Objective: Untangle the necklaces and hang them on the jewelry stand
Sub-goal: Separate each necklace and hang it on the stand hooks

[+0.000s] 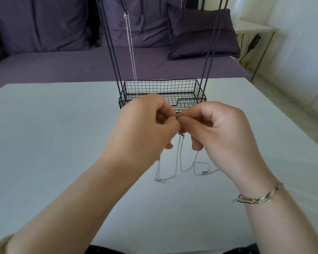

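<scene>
Purple sofa behind white table; black wire jewelry stand with one silver chain hanging. Left hand and right hand meet, fingertips pinching tangled necklaces, strands trailing onto table below. Bracelet on right wrist.

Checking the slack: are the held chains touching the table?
Touching. The head view shows the chains hanging from the left hand and right hand, their lower loops and clasps lying flat on the table.
</scene>
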Tool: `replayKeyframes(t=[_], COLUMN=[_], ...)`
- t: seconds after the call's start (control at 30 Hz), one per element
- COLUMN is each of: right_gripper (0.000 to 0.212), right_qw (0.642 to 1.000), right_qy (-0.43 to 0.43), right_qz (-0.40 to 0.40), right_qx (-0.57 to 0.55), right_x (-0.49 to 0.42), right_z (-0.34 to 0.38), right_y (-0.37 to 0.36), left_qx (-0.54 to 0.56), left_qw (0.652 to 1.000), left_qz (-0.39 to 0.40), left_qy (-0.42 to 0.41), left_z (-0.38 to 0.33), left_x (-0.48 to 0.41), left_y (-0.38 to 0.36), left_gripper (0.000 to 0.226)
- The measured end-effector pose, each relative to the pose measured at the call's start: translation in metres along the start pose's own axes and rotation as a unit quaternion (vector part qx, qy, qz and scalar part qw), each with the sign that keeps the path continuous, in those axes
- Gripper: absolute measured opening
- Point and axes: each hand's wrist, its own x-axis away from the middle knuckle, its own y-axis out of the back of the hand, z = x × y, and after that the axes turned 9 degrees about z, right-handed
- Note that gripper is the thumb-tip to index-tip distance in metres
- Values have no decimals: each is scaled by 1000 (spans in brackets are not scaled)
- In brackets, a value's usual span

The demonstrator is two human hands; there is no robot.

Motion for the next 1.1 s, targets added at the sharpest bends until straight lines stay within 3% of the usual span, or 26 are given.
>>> replayKeyframes(t=[0.1,0.27,0.37,0.63,1.1], right_gripper=[13,11,14,16,6], right_qw=[1000,1000,999,999,955], right_qy=[10,4,-3,35,111], right_qz=[5,14,7,-11,-66], right_qx=[-14,-27,-34,12,268], right_x=[0,1,1,2,0], right_z=[1,0,0,0,-5], right_y=[2,4,5,1,-9], left_qx=[48,224,254,214,82], left_qw=[999,968,959,970,994], left_qz=[13,66,73,67,38], left_qy=[22,91,102,93,61], left_z=[2,1,1,4,6], left_x=[-2,-4,-4,-5,-4], left_y=[2,6,7,11,7], left_gripper=[18,22,22,19,20])
